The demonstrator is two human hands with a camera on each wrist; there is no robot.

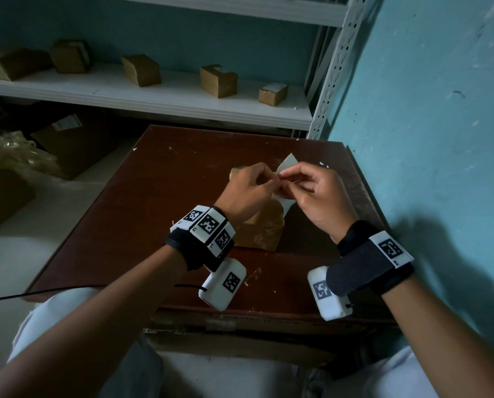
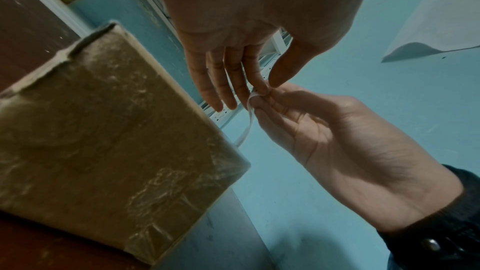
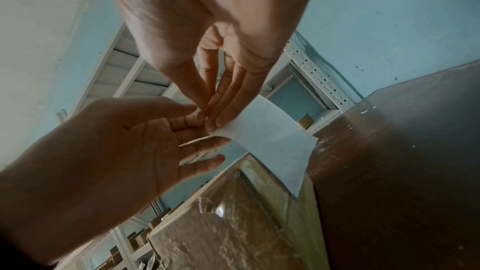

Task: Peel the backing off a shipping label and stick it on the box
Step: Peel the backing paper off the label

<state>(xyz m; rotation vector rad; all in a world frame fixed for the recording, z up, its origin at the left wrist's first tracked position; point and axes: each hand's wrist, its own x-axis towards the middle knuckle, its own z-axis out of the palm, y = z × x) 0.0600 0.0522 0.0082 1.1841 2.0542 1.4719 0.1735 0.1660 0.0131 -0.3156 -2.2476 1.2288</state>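
Note:
A white shipping label (image 1: pixel 287 165) is held in the air just above a tape-wrapped cardboard box (image 1: pixel 258 229) standing on the dark brown table (image 1: pixel 159 196). My left hand (image 1: pixel 271 179) and right hand (image 1: pixel 289 179) meet at one corner of the label, and each pinches it between thumb and fingertips. In the right wrist view the label (image 3: pixel 270 141) curves away from the pinch toward the box (image 3: pixel 233 223). The left wrist view shows the label (image 2: pixel 246 122) edge-on as a thin strip beside the box (image 2: pixel 103 130). I cannot tell whether the backing has separated.
A white metal shelf (image 1: pixel 168 96) behind the table carries several small cardboard boxes (image 1: pixel 218 80). Close on the right is a blue wall (image 1: pixel 426 110). Larger boxes (image 1: pixel 67 145) and crumpled plastic lie on the floor at left. A black cable (image 1: pixel 39 293) crosses the table's near-left corner.

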